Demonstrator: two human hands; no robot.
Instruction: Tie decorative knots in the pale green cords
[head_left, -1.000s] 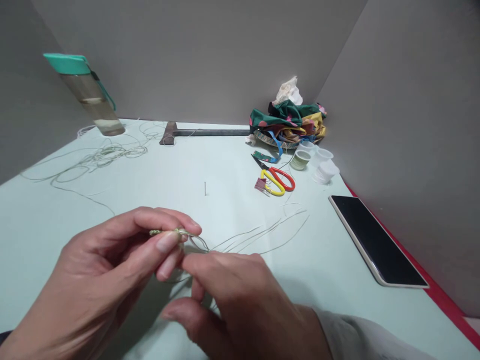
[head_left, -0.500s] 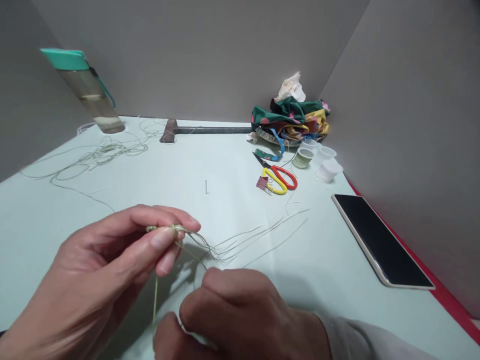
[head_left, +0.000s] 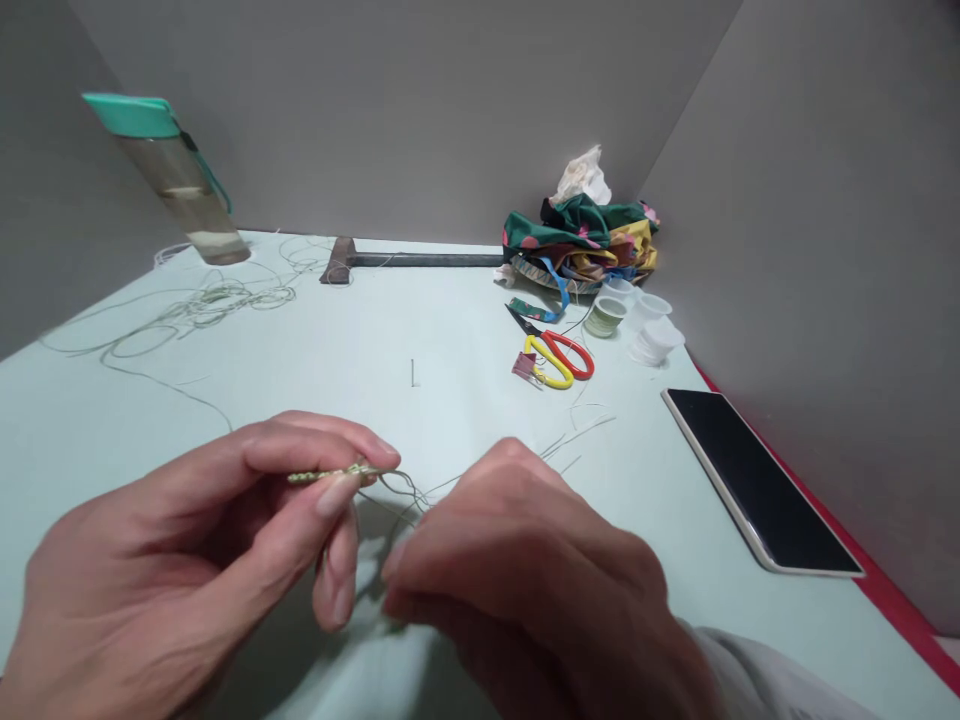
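My left hand [head_left: 225, 540] pinches a short knotted length of pale green cord [head_left: 319, 477] between thumb and forefinger. From its right end, several loose thin strands [head_left: 409, 488] fan out over the table, partly hidden behind my other hand. My right hand [head_left: 517, 570], somewhat blurred, is closed just right of the left, its thumb and fingertips pressed together. A bit of green cord shows below those fingertips; the rest of what they hold is hidden.
A tangle of cord [head_left: 217, 300] lies at left near a bottle [head_left: 169, 185]. A hammer [head_left: 420, 260] lies at the back. Scissors [head_left: 555, 350], cord spools [head_left: 606, 316], bunched patterned cloth [head_left: 585, 235] and a phone [head_left: 757, 480] are to the right. A small nail-like pin [head_left: 412, 373] is mid-table.
My right hand has moved up and to the right, now covering part of the loose strands. The left hand has turned slightly, and more of the knotted cord shows.
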